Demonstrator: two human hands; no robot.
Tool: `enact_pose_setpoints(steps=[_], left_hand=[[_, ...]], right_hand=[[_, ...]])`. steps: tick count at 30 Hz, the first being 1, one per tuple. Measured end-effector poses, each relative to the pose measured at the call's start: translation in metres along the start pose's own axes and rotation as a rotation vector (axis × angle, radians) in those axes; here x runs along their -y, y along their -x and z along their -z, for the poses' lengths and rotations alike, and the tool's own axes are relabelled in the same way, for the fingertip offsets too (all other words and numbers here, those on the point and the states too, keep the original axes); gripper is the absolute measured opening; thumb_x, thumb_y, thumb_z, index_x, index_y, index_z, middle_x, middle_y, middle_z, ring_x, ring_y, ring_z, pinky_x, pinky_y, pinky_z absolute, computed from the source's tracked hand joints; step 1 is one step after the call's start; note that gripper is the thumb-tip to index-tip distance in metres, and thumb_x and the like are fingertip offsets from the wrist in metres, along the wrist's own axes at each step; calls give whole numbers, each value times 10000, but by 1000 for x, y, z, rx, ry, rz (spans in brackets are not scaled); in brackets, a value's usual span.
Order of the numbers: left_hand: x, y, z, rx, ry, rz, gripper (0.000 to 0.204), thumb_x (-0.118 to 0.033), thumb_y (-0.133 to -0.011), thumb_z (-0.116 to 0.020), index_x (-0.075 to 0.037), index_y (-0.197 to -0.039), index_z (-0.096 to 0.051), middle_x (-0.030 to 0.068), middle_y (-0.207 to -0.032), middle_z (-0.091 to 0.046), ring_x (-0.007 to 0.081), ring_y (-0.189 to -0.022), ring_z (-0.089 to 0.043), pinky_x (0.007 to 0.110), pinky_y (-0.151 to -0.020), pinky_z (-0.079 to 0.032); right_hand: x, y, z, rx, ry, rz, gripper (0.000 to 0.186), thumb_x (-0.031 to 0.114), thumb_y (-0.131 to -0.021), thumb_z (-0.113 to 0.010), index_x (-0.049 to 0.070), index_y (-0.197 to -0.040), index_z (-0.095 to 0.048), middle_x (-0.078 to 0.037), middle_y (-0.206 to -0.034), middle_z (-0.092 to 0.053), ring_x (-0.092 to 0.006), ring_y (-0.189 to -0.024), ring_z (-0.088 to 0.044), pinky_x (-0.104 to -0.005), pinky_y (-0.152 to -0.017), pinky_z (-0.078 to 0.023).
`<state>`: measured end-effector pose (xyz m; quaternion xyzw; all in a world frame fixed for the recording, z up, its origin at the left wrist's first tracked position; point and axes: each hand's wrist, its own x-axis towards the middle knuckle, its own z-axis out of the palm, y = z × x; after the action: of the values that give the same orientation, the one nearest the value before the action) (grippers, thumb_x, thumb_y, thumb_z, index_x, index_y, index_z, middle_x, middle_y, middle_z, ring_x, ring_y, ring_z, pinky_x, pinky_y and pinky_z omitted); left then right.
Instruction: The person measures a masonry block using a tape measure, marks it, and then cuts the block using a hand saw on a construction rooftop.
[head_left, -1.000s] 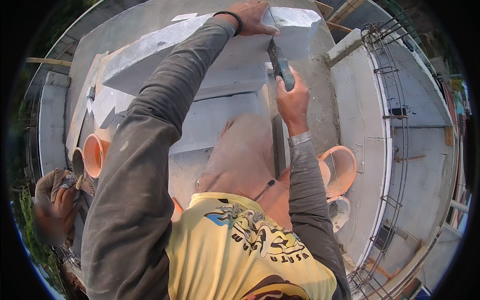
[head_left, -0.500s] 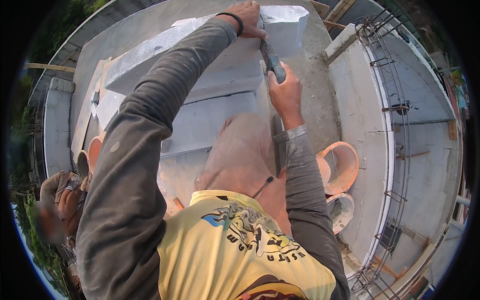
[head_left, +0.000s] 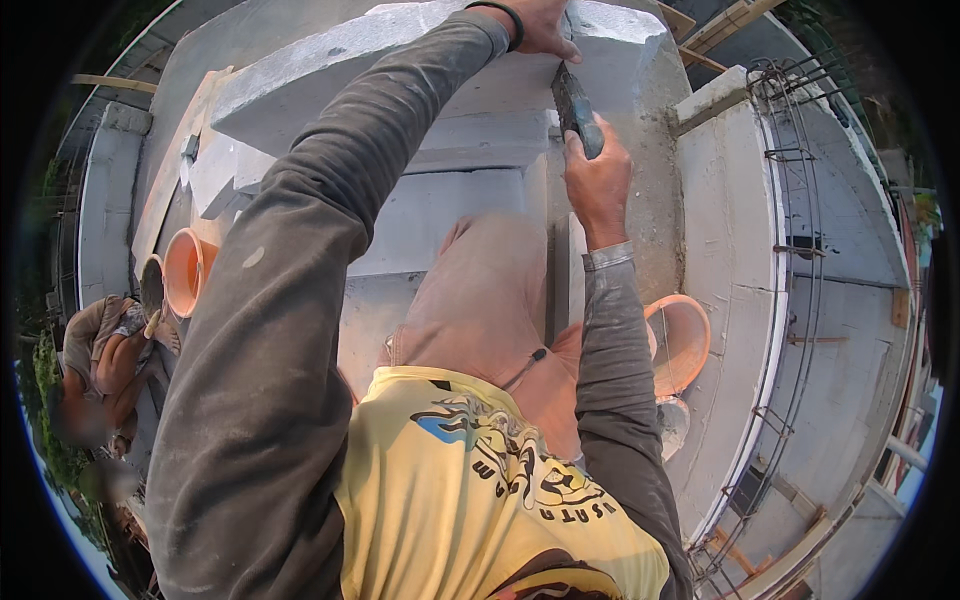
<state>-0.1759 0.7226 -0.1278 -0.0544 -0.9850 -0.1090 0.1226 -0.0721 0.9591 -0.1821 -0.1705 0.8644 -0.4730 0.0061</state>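
At the top of the head view, my left hand (head_left: 541,26) grips a long white building block (head_left: 320,85) by its upper edge. Its thumb lies on the near face, and the other fingers are partly cut off by the picture's edge. My right hand (head_left: 598,185) is closed round the worn grey-green handle of what looks like a hand saw (head_left: 573,105), seen nearly edge-on. The tool's dark upper part meets the block just below my left thumb. The block's right end (head_left: 625,45) extends beyond the tool. Beneath it sit more pale blocks (head_left: 450,215).
Orange buckets stand at left (head_left: 186,270) and right (head_left: 682,345). A person (head_left: 105,350) crouches at far left. On the right run a low block wall (head_left: 735,230) and a tall rebar cage (head_left: 800,240). My bent leg (head_left: 480,290) is against the blocks.
My right hand and the tool have shifted slightly up and to the right in the picture. The whole view has moved too, with my left hand now nearer the top edge.
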Motion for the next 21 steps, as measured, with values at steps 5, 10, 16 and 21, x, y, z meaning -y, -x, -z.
enact_pose_setpoints(steps=[5, 10, 16, 21], left_hand=[[-4, 23, -1, -52, -33, -13, 775, -490, -656, -851, 29, -1167, -587, 284, -1193, -616, 413, -1156, -594, 462, -1000, -479], [-31, -18, 0, 29, 7, -11, 808, -510, -659, -850, 32, -1196, -583, 279, -1242, -591, 413, -1195, -564, 462, -1028, -457], [-21, 19, -7, 112, -90, 9, 932, -588, -654, -854, 25, -1297, -574, 234, -1213, -629, 366, -1191, -602, 422, -1031, -474], [-38, 11, 6, 215, 40, -42, 1009, -583, -638, -850, 32, -1369, -528, 220, -1294, -594, 357, -1252, -556, 411, -1060, -445]], right_hand=[[-31, 129, 39, -68, -53, 152, 406, 77, -904, -635, -66, -1281, -584, -269, -1014, -713, -325, -935, -729, -384, -732, -565], [-23, 4, 36, -40, 18, 42, 424, 107, -889, -647, -61, -1275, -595, -282, -915, -705, -359, -851, -729, -420, -732, -564], [-9, 42, 15, -7, -90, -30, 466, 136, -882, -678, -43, -1305, -597, -250, -1001, -720, -321, -873, -732, -391, -811, -552], [12, 65, 31, 4, -149, -133, 483, 123, -897, -672, -47, -1337, -569, -252, -1058, -716, -319, -939, -737, -379, -816, -569]])
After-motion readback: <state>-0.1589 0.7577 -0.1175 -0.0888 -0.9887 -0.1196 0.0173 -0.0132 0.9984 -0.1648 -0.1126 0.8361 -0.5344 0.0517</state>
